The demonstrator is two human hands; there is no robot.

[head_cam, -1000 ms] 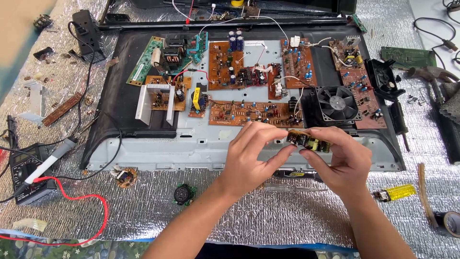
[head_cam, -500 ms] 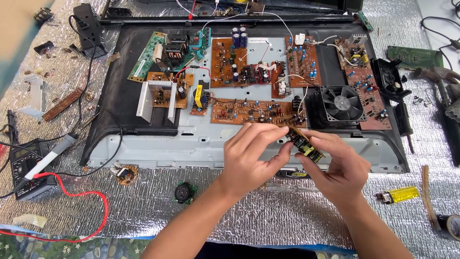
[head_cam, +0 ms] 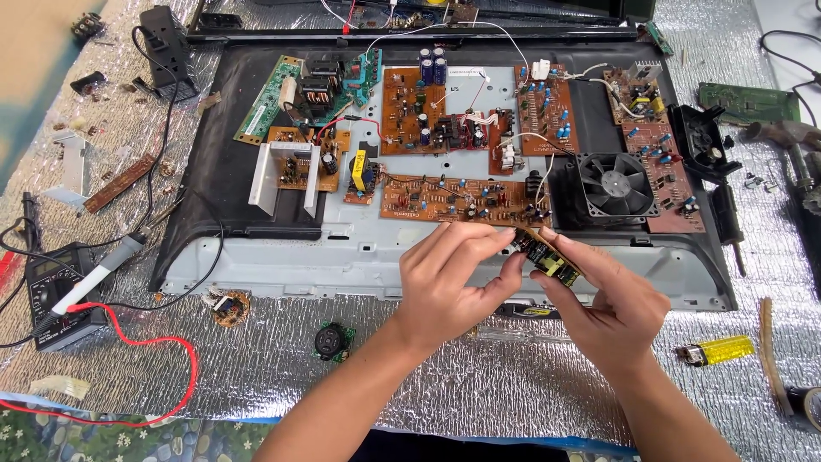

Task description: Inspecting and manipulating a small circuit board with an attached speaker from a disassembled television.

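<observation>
While both hands meet near the opened chassis (head_cam: 256, 184), a small circuit board (head_cam: 547, 257) sits between them. Left hand (head_cam: 453, 282) and right hand (head_cam: 611, 304) pinch it closed-fingered (tilted).

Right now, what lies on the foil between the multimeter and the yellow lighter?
In the head view, between the multimeter and yellow lighter lie a small copper coil, a round black part, and the person's forearms.

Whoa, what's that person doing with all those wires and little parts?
A person holds a small circuit board up between both hands. The left hand pinches one end and the right hand grips the other. Under it lies an opened device chassis full of brown circuit boards, with a black fan at the right. On the silver mat sit a yellow lighter and a meter with a red wire.
</observation>
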